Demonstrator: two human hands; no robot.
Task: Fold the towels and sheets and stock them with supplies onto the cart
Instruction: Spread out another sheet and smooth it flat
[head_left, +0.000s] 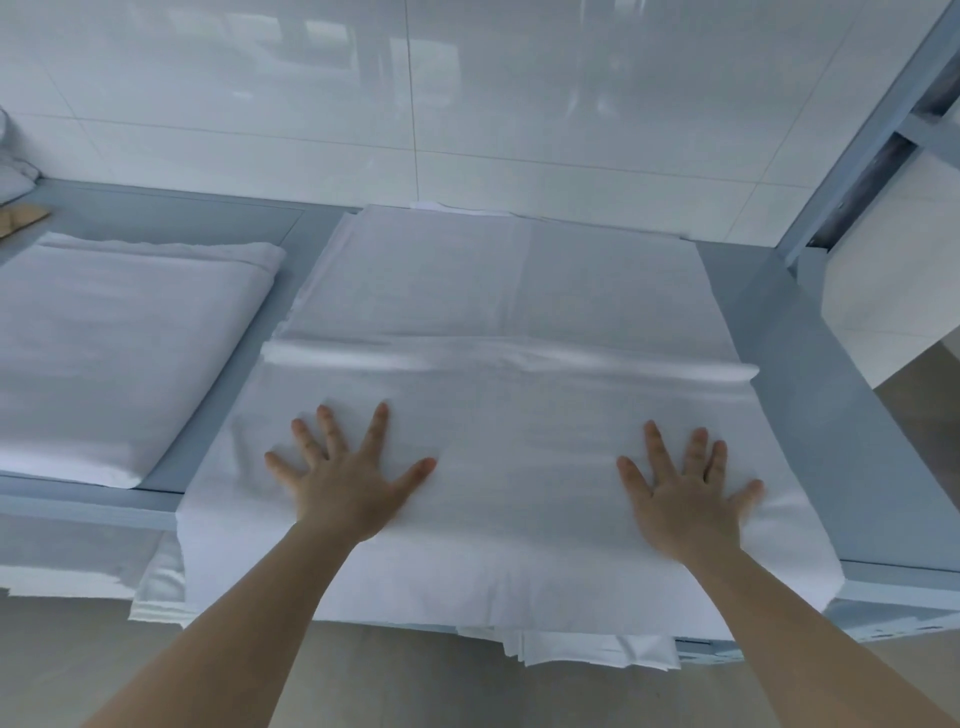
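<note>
Head view: your left hand (349, 488) and right hand (687, 493) lie palm-down on a white sheet (493, 441), every finger straight and spread wide. Neither grip closes on anything; both only press flat on the cloth. The left hand rests on the near-left part of the sheet, the right hand on the near-right part, well apart from each other, with both bare forearms reaching in from the bottom edge.

The sheet is folded over itself: a rolled fold line runs across it just beyond your fingertips, and a flat lower layer extends past that line toward the wall. Its near edge hangs over the front rim of the grey-blue desk (810, 364). More white cloth edges (592, 652) show beneath the overhang.

To the left of the sheet, apart from it on the same desk, lies a folded white bundle (119, 353). At the far-left edge you see a brown piece of cardboard (21, 218) and a crumpled bit of white cloth (13, 171). Glossy white wall tiles (467, 93) stand behind the desk, and a grey-blue metal frame (872, 130) rises at the right.
</note>
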